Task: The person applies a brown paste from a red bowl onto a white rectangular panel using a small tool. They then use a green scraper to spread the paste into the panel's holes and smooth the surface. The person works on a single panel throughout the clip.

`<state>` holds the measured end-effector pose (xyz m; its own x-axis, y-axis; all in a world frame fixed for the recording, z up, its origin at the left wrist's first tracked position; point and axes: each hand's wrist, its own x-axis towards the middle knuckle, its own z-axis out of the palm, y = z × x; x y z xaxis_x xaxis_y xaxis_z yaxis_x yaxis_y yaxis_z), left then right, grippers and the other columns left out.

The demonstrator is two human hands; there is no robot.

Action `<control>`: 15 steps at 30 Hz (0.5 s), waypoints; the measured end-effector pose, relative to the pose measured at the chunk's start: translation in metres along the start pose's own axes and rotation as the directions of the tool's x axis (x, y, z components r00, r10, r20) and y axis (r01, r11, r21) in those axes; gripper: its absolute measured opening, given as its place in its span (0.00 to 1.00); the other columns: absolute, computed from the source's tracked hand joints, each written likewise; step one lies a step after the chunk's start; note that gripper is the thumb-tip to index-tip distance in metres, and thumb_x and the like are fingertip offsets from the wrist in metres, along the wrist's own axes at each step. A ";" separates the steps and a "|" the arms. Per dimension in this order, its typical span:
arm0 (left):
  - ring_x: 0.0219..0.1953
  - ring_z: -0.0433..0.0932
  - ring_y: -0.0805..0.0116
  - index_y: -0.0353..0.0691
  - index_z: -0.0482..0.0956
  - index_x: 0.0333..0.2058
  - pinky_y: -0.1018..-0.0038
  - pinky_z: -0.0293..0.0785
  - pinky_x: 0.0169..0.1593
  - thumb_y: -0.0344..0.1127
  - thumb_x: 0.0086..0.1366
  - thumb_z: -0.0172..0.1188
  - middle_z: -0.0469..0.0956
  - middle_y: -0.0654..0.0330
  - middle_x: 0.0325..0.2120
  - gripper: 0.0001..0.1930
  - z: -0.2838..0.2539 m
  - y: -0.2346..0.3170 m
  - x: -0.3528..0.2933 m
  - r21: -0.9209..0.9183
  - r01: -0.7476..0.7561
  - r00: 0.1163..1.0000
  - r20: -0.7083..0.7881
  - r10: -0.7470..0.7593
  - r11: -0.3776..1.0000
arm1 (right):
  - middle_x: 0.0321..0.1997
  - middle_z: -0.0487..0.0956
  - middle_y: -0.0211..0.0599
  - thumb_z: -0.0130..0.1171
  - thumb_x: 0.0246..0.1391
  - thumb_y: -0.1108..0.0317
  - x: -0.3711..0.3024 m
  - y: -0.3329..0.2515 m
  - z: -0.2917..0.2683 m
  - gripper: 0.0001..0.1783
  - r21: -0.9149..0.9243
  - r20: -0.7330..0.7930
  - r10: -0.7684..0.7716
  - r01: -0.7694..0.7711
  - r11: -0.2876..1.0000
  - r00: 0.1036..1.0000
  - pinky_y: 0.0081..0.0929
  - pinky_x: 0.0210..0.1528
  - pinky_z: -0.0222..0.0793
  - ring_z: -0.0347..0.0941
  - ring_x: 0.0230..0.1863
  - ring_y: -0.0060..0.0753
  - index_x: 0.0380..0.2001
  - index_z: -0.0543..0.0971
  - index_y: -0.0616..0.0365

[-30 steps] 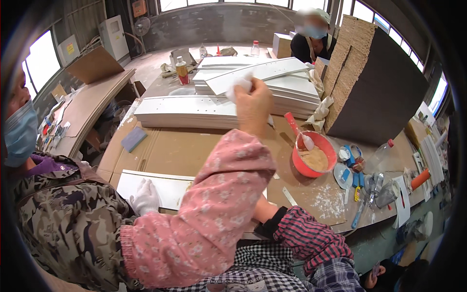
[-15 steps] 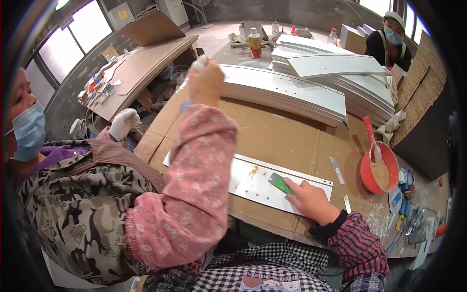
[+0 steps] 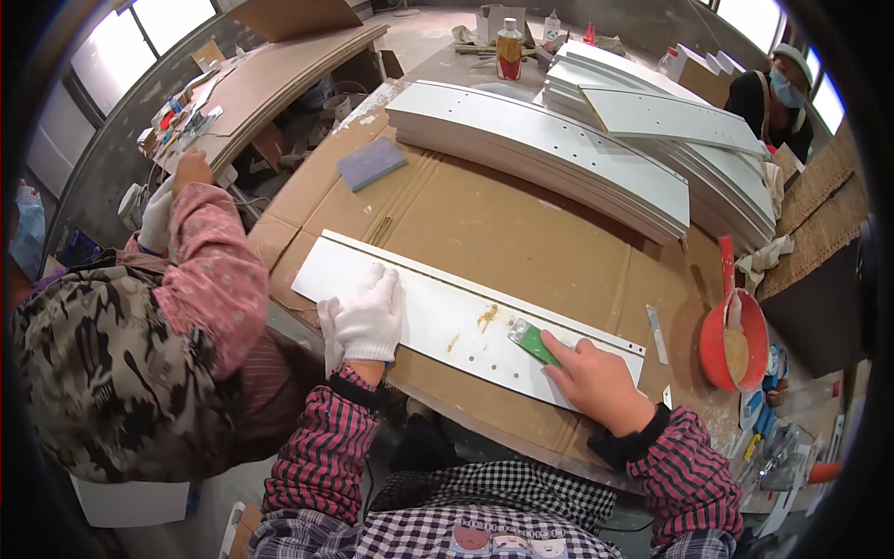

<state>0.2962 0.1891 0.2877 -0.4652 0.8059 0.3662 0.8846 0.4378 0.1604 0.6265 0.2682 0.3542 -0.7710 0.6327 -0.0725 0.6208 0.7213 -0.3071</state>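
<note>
White board (image 3: 438,317) lies along the table's near edge on cardboard (image 3: 521,233). The gloved left hand (image 3: 368,312) presses flat, fingers spread, steadying it. The bare right hand (image 3: 596,377) grips a green scraper (image 3: 533,341), spreading brown filler over the holes.

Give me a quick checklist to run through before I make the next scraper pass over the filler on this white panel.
1. Left hand flat on the white panel: ok.
2. Right hand gripping the green scraper: ok.
3. Scraper blade touching panel: ok.
4. Brown filler smear lies ahead of blade: ok.
5. Red bowl with filler near right hand: ok.
6. Filler loaded on blade: cannot tell.
</note>
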 end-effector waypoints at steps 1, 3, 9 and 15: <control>0.46 0.83 0.53 0.48 0.83 0.48 0.60 0.76 0.51 0.44 0.69 0.56 0.80 0.55 0.53 0.14 0.001 0.001 0.000 -0.059 -0.010 0.999 -0.032 0.008 0.998 | 0.29 0.75 0.45 0.58 0.61 0.55 -0.005 0.001 -0.001 0.27 -0.012 0.006 0.006 -0.006 1.000 1.000 0.44 0.28 0.73 0.76 0.25 0.51 0.63 0.72 0.43; 0.46 0.83 0.53 0.48 0.83 0.48 0.60 0.76 0.51 0.44 0.69 0.56 0.80 0.55 0.53 0.14 -0.002 0.006 0.000 -0.075 0.007 1.000 -0.011 -0.008 0.997 | 0.29 0.75 0.45 0.58 0.61 0.55 -0.018 0.007 -0.009 0.26 -0.030 0.030 0.018 -0.017 0.999 0.999 0.44 0.27 0.73 0.76 0.25 0.50 0.62 0.72 0.43; 0.45 0.82 0.50 0.45 0.82 0.46 0.58 0.78 0.48 0.40 0.67 0.57 0.80 0.55 0.51 0.13 0.002 0.007 0.000 -0.127 -0.033 0.998 -0.050 0.027 0.991 | 0.28 0.74 0.43 0.60 0.60 0.54 0.000 0.008 0.010 0.27 -0.026 -0.048 -0.016 0.014 1.000 0.999 0.42 0.26 0.73 0.75 0.23 0.49 0.63 0.73 0.39; 0.46 0.81 0.49 0.43 0.80 0.45 0.58 0.78 0.48 0.38 0.66 0.57 0.79 0.54 0.51 0.11 0.000 0.004 0.001 -0.157 -0.061 0.996 -0.076 0.050 0.986 | 0.30 0.75 0.43 0.63 0.58 0.53 -0.014 0.011 -0.002 0.30 -0.018 -0.040 0.040 -0.041 0.999 0.998 0.42 0.29 0.74 0.77 0.27 0.49 0.63 0.73 0.43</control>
<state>0.2996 0.1919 0.2889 -0.4170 0.7942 0.4419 0.9053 0.3199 0.2794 0.6445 0.2681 0.3534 -0.7394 0.6717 -0.0467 0.6540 0.7000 -0.2870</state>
